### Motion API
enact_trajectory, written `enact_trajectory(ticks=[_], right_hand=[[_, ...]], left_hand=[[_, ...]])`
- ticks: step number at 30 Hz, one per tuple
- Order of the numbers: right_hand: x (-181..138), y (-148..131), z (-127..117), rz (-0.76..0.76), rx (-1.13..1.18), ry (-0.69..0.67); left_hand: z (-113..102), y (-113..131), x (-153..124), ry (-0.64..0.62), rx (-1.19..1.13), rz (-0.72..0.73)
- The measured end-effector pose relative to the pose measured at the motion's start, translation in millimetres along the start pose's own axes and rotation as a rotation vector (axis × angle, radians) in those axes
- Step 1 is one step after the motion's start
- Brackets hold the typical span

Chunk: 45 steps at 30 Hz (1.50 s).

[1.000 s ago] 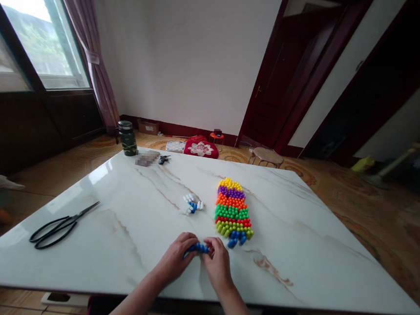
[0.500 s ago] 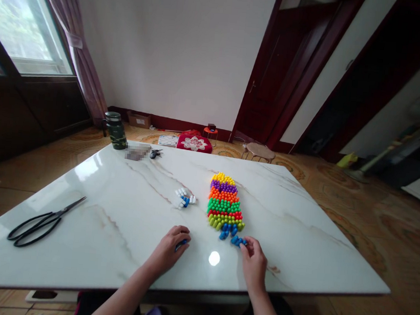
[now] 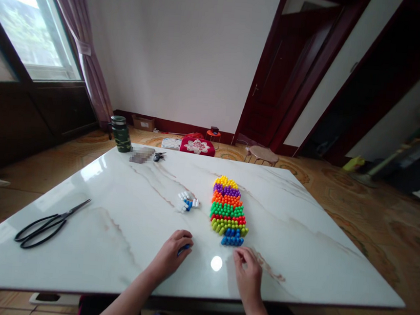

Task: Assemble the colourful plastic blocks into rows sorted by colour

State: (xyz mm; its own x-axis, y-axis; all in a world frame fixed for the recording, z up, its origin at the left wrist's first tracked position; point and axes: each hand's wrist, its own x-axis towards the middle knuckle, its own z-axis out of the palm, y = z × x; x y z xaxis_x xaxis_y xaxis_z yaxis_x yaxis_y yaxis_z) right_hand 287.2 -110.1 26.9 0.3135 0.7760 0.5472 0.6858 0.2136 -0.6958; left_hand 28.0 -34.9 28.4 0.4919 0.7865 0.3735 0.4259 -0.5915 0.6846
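My left hand [image 3: 175, 252] rests on the table, fingers curled around some blue pegs [image 3: 184, 249]; how many is hidden. My right hand [image 3: 248, 271] is just below a row of small blue peg-like pieces [image 3: 232, 241], thumb and forefinger pressed together, with nothing visible between them. Above the blue row lie stacked bands of the same small pieces: olive [image 3: 222, 225], red [image 3: 239, 220], green [image 3: 227, 210], orange [image 3: 226, 198], purple [image 3: 226, 191] and yellow [image 3: 226, 181]. Left of the bands is a loose cluster of white pieces [image 3: 184, 196] with blue pieces [image 3: 188, 204] among them.
Black-handled scissors [image 3: 51, 224] lie on the left of the marble-patterned table [image 3: 119, 267]. At its far left corner stand a camouflage flask [image 3: 121, 135], a blurred-out item [image 3: 141, 155] and keys [image 3: 159, 156]. A round stool [image 3: 263, 155] stands beyond the table.
My right hand has let go of the blue pieces and drawn back slightly toward me. Those blue pieces now form a straighter row under the olive band. My left hand keeps its hold.
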Motion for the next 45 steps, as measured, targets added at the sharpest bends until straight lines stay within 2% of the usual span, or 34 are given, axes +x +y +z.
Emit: enact_trajectory(ticks=[2,4,12,16,18,19,21,23,26,29,32,38,43,45], right_hand=[[-2.1,-8.0,7.9,-0.055,0.039,-0.144],[-1.7,-11.9,16.5,-0.064,0.055,-0.2],[8.3,-10.0,26.9,-0.042,0.013,-0.173],[6.2,-13.0,30.9,-0.021,0.003,-0.18],[5.7,-19.3,35.5,-0.006,0.032,-0.185],[6.1,-24.1,38.3,0.006,0.062,-0.191],[7.6,-37.3,44.0,0.043,0.141,-0.212],[9.3,-53.6,49.1,0.093,0.222,-0.237],[9.8,-77.4,55.3,0.136,0.311,-0.297],[7.4,-92.5,61.2,0.099,0.367,-0.38],[4.5,-97.2,66.8,0.063,0.369,-0.397],[-0.9,-86.8,73.9,0.118,0.302,-0.392],[-7.1,-72.1,77.7,0.202,0.286,-0.341],[-6.7,-69.0,75.6,0.204,0.273,-0.316]], left_hand=[[0.3,-0.2,-0.6,0.001,-0.003,-0.001],[0.8,-0.6,-1.0,0.007,-0.004,0.001],[1.3,-2.0,0.2,0.004,0.004,0.008],[-0.8,2.9,0.2,-0.009,0.01,-0.027],[1.2,6.4,2.8,0.004,-0.057,-0.079],[3.4,8.4,5.5,0.045,-0.132,-0.14],[9.5,12.6,13.8,0.208,-0.406,-0.335],[15.5,17.4,24.0,0.412,-0.849,-0.578],[19.0,26.1,35.9,0.598,-1.505,-0.785],[16.4,35.8,37.4,0.625,-1.893,-0.852],[13.7,41.9,32.0,0.532,-2.069,-0.791],[19.3,38.4,24.4,0.363,-2.066,-0.699],[36.1,34.1,24.5,0.345,-1.858,-0.849],[42.4,33.1,23.2,0.348,-1.751,-0.847]])
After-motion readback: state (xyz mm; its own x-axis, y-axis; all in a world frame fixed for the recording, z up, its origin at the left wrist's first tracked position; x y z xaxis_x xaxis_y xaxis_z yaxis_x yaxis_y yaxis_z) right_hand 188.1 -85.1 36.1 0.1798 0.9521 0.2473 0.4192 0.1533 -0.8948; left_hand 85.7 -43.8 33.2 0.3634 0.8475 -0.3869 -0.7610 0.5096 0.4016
